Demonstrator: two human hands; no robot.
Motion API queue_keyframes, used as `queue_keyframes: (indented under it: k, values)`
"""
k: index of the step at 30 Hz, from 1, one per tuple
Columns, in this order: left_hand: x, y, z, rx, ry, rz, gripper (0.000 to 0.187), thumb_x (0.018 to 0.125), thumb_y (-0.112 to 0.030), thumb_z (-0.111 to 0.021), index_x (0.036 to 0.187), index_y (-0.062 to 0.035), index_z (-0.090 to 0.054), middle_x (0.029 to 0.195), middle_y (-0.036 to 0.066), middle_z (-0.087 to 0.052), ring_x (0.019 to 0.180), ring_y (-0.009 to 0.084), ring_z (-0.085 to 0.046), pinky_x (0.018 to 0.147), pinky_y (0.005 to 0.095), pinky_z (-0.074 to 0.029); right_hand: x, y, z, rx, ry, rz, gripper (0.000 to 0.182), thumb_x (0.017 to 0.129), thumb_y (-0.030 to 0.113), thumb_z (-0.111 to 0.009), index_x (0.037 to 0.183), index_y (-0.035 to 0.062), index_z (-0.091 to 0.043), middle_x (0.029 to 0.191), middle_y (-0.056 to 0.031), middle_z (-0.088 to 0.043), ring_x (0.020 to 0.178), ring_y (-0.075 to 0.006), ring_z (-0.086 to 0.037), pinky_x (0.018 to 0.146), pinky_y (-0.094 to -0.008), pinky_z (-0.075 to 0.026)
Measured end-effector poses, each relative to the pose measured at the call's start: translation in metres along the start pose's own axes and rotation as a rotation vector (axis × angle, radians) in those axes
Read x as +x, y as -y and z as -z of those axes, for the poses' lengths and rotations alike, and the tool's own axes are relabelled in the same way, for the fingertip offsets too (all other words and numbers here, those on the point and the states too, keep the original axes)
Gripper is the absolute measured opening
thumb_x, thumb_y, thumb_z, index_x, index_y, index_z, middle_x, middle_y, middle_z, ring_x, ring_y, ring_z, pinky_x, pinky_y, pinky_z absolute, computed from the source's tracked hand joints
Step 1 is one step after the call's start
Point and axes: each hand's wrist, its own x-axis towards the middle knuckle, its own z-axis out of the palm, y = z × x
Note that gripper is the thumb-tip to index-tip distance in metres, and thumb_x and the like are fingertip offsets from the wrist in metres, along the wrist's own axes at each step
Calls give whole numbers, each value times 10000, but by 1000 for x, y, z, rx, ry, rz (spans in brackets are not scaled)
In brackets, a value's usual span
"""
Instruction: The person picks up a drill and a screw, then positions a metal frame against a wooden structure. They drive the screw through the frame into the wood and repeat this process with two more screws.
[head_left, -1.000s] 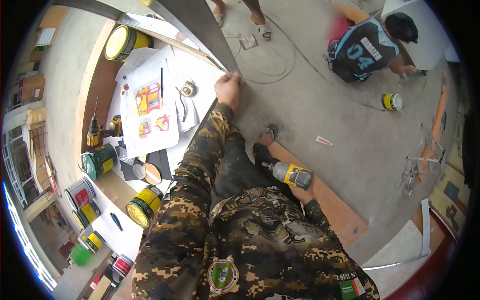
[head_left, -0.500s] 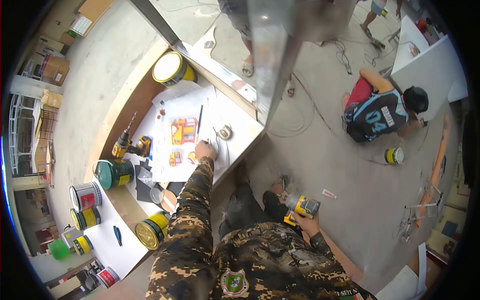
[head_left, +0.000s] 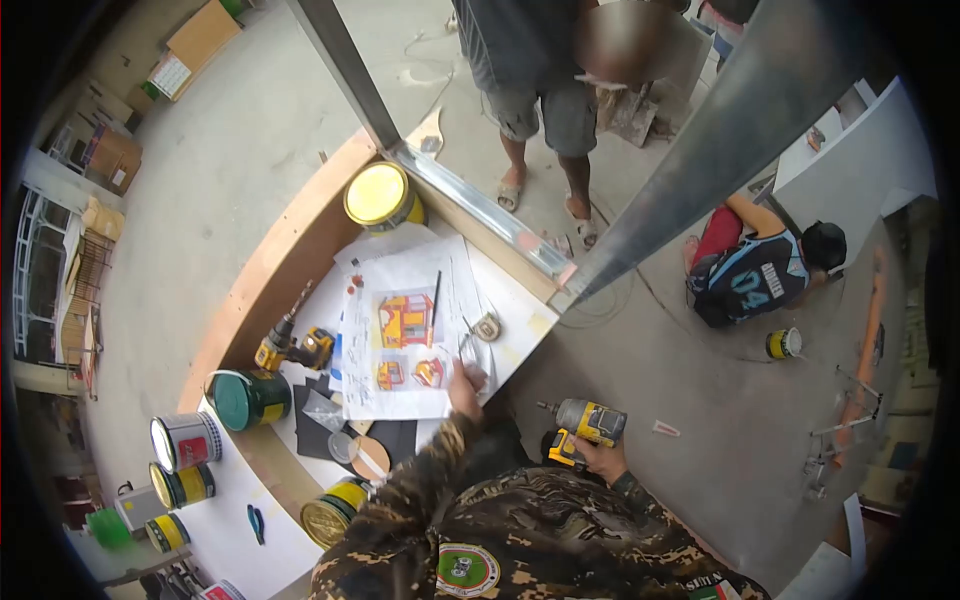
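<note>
My right hand (head_left: pixel 607 460) is wrapped round the handle of a yellow-and-black impact driver (head_left: pixel 590 422), held in front of my body with its nose pointing left. My left hand (head_left: pixel 466 390) is at the table edge, its fingers bent by a small clear, shiny thing (head_left: pixel 471 350); I cannot tell what it is. Beside that hand lies a printed sheet (head_left: pixel 385 398) with orange-and-yellow building pictures. A tape measure (head_left: pixel 487 327) sits just beyond the fingers, and a dark pencil (head_left: pixel 436 305) rests on the sheet. A cordless drill (head_left: pixel 272 352) lies farther left.
Paint cans (head_left: pixel 378 195) stand at the table corner and along the left, including a green pail (head_left: pixel 235 401). A metal post (head_left: pixel 690 170) rises at the right corner. One person (head_left: pixel 545 100) stands beyond the table; another (head_left: pixel 755 270) crouches at right near a can (head_left: pixel 784 343).
My left hand has drawn back toward me to the table edge. The impact driver has come up and left in my right hand. The view has shifted, showing more of the standing person.
</note>
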Motion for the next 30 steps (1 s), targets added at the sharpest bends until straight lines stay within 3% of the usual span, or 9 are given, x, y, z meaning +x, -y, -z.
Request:
queue_keyframes:
  k: [2, 6, 8, 9, 11, 14, 22, 28, 30]
  values:
    - [-47, 1, -8, -198, 263, 154, 739, 956, -676, -426, 1066, 36, -591, 849, 158, -662, 801, 296, -650, 754, 401, -520, 18, 7, -13, -239, -23, 310, 315, 775, 213, -810, 990, 29, -671, 937, -131, -704, 769, -313, -691, 716, -411, -546]
    - [-115, -27, -60, -347, 370, 277, 822, 923, -726, -425, 1162, 52, -541, 1127, 196, -633, 1078, 307, -603, 917, 421, -478, 49, 36, -38, 3, -30, 135, 304, 837, 206, -768, 1049, 12, -672, 981, -110, -715, 892, -260, -690, 826, -394, -535]
    - [-111, -26, -70, -443, 493, 363, 732, 933, -664, -497, 1173, 26, -548, 968, 85, -568, 858, 207, -541, 786, 376, -450, 56, 26, -50, -434, -247, 446, 326, 847, 244, -766, 1057, 14, -671, 982, -125, -714, 897, -291, -687, 822, -407, -533]
    - [-119, -42, -87, -412, 470, 365, 565, 958, -619, -495, 920, -61, -575, 712, 14, -483, 659, 176, -462, 655, 326, -401, 56, 31, -54, -438, -240, 425, 336, 849, 259, -765, 1064, 18, -672, 983, -127, -714, 904, -302, -687, 819, -407, -533]
    - [-113, -51, -92, -232, 600, 315, 324, 1025, -409, -514, 830, -151, -545, 632, -39, -445, 580, 151, -440, 594, 303, -384, 49, 52, -60, -382, -227, 280, 344, 847, 269, -767, 1074, 28, -674, 987, -126, -715, 917, -313, -689, 814, -406, -534]
    - [-115, -51, -114, -178, 535, 302, 402, 992, -417, -583, 1054, -20, -607, 938, 108, -677, 876, 215, -667, 828, 352, -535, 53, 66, -64, -215, -209, 293, 347, 820, 224, -784, 1079, 22, -670, 979, -138, -712, 891, -283, -702, 778, -396, -541]
    - [-142, -50, -122, -115, 481, 289, 386, 1005, -408, -554, 1011, -23, -526, 929, 170, -657, 826, 262, -658, 776, 405, -559, 40, 55, -55, -90, -208, 248, 290, 804, 190, -799, 1006, 25, -675, 927, -119, -720, 837, -218, -715, 707, -362, -549]
    - [-119, -62, -128, -401, 590, 513, 388, 1012, -302, -505, 1258, -2, -522, 1057, 128, -630, 962, 227, -614, 875, 408, -514, 25, 35, -40, -155, -219, 209, 231, 831, 175, -781, 957, 16, -672, 895, -86, -703, 803, -207, -692, 718, -357, -531]
    - [-59, -34, -128, -83, 624, 343, 468, 957, -139, -516, 1404, -9, -464, 1084, 77, -602, 945, 180, -575, 881, 366, -490, 15, 53, -31, -77, -296, 180, 184, 864, 145, -746, 963, 4, -681, 914, -74, -708, 814, -192, -691, 719, -346, -526]
